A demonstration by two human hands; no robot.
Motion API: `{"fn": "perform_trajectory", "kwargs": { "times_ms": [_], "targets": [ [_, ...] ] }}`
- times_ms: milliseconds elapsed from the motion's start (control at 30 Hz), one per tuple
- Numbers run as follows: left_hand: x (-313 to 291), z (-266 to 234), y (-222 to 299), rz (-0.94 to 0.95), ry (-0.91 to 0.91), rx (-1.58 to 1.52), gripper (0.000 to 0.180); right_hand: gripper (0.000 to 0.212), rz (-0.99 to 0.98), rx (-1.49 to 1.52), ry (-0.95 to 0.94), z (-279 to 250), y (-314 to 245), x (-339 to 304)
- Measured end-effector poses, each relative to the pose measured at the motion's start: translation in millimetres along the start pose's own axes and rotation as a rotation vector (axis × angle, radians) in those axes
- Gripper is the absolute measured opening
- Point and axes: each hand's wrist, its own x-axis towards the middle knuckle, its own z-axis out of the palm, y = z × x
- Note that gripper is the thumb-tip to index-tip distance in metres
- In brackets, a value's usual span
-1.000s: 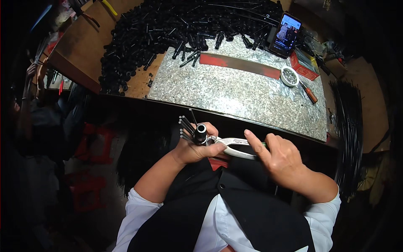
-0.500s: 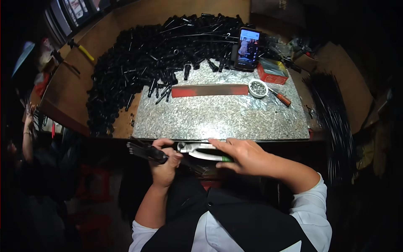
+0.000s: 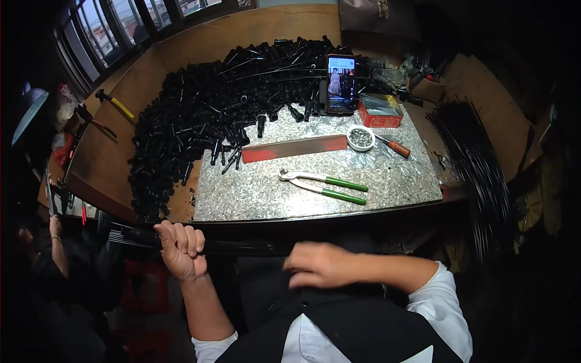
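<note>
Slipping is the main risk at the left hand (image 3: 183, 248), whose curled fingers close around a bundle of black rods (image 3: 242, 248) below the front edge of the stone slab (image 3: 393, 184). Their thin ends fan out to the left, so a slack fist could let 1 or 2 slide out and drop into the dark below. A sideways swing could also knock the ends against the table edge, since the bundle sits near it. The right hand (image 3: 321, 264) is blurred, its fingers bent; I cannot tell whether it holds anything. Reaching forward carelessly, it could bump the pliers (image 3: 311, 176) and push them toward the white cup (image 3: 361, 149) of small metal bits, which might tip and scatter.

Compared with 0.5 s ago, the pliers now lie loose on the slab, jaws pointing left and the 2 green handles spread, where before they are at the right hand. The left hand is farther left and the rods stretch across it lower down, while the right hand is back near the vest (image 3: 363, 320). The view also shows more window (image 3: 115, 30).
</note>
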Motion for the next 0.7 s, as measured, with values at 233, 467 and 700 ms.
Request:
{"fn": "perform_trajectory", "kwargs": {
  "times_ms": [233,467,700],
  "targets": [
    [-9,7,-14,-0.187,0.065,-0.588,0.046,0.108,0.273,0.902,0.182,24,-1,-4],
    [-53,44,-64,-0.565,0.202,-0.226,0.078,0.031,-0.044,0.387,0.418,-73,-47,-1],
    [-93,18,-65,-0.869,-0.618,0.201,0.047,0.018,0.264,0.092,0.154,-96,-51,22]
  ]
}}
